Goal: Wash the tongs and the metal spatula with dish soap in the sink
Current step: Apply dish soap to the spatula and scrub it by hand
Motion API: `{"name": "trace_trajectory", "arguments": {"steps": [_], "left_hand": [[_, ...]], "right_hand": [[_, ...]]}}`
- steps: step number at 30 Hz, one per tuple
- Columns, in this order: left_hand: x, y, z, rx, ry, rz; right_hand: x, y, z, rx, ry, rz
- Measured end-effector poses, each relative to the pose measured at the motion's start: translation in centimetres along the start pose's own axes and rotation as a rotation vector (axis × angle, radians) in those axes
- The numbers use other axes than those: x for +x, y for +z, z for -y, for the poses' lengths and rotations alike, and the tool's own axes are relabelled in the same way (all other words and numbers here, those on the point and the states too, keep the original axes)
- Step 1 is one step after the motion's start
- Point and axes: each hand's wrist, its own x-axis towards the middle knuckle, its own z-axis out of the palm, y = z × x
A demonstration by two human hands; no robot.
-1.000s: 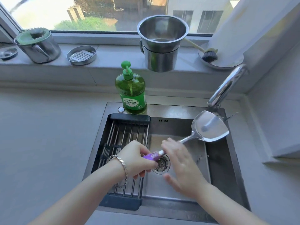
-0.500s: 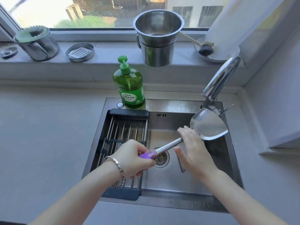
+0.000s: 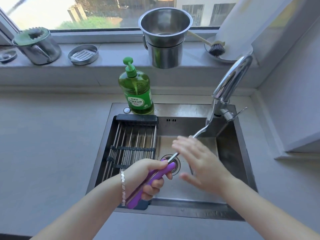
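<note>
The metal spatula (image 3: 199, 133) has a purple handle and hangs over the steel sink (image 3: 230, 153). My left hand (image 3: 147, 172) is shut on the purple handle near the drain. The spatula's blade is turned edge-on and points up toward the base of the faucet (image 3: 232, 78). My right hand (image 3: 202, 163) lies over the middle of the shaft with flat, spread fingers; it is blurred. A green dish soap bottle (image 3: 136, 90) with a pump stands on the sink's back rim. I see no tongs.
A black roll-up drying rack (image 3: 131, 141) covers the sink's left half. On the windowsill stand stacked steel pots (image 3: 164, 37), a dish brush (image 3: 214, 47), a lidded steel cup (image 3: 36, 45) and a small steel dish (image 3: 82, 54). Grey counter lies on both sides.
The spatula has rolled from blade face-up to edge-on. My right hand slid back down the shaft toward the handle and opened flat. More of the purple handle shows below my left hand.
</note>
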Motion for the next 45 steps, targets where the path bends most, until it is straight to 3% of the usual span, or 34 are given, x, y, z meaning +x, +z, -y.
{"name": "trace_trajectory", "arguments": {"steps": [2, 3, 7, 11, 16, 19, 21, 25, 29, 34, 38, 42, 43, 45], "left_hand": [[-0.1, 0.0, 0.0, -0.009, 0.004, 0.027], [-0.1, 0.0, -0.1, 0.000, 0.008, 0.030], [-0.1, -0.2, -0.1, 0.068, 0.025, 0.036], [-0.2, -0.2, -0.3, 0.077, 0.026, 0.011], [-0.1, 0.0, -0.1, 0.137, 0.045, -0.020], [0.0, -0.1, 0.0, 0.155, 0.040, -0.062], [0.3, 0.1, -0.1, 0.204, 0.051, -0.117], [0.8, 0.6, 0.0, 0.407, 0.128, -0.272], [1.3, 0.4, 0.3, 0.694, 0.277, -0.490], [1.1, 0.5, 0.3, 1.110, 0.433, -0.788], [0.7, 0.4, 0.2, 1.275, 0.528, -0.932], [0.9, -0.2, 0.3, 1.507, 0.671, -1.002], [1.0, -0.4, 0.3, 1.571, 0.697, -1.017], [0.9, -0.7, 0.3, 1.621, 0.707, -1.015]], "right_hand": [[0.1, -0.7, -0.8, -0.004, 0.149, -0.082], [-0.1, -0.7, -0.6, 0.000, 0.123, -0.083], [-0.3, -0.6, 0.7, -0.013, -0.198, 0.028], [-0.2, -1.4, -1.4, -0.077, 0.145, -0.066], [-1.0, 0.1, 1.6, -0.029, -0.143, 0.031], [-0.9, -0.1, -0.7, -0.051, 0.148, -0.060], [-1.0, 0.2, -0.5, -0.028, 0.207, -0.059], [-1.0, 0.9, 1.4, 0.006, -0.046, 0.050], [-0.7, 0.7, -0.5, -0.016, 0.297, -0.005], [-0.4, 2.1, 1.3, 0.022, 0.056, 0.078], [0.1, 1.0, -0.6, 0.080, 0.343, -0.070], [0.4, 1.9, 1.6, 0.076, 0.044, 0.023], [0.6, 1.8, 1.3, 0.072, 0.057, 0.027], [0.8, 1.4, -0.2, 0.075, 0.257, -0.031]]}}
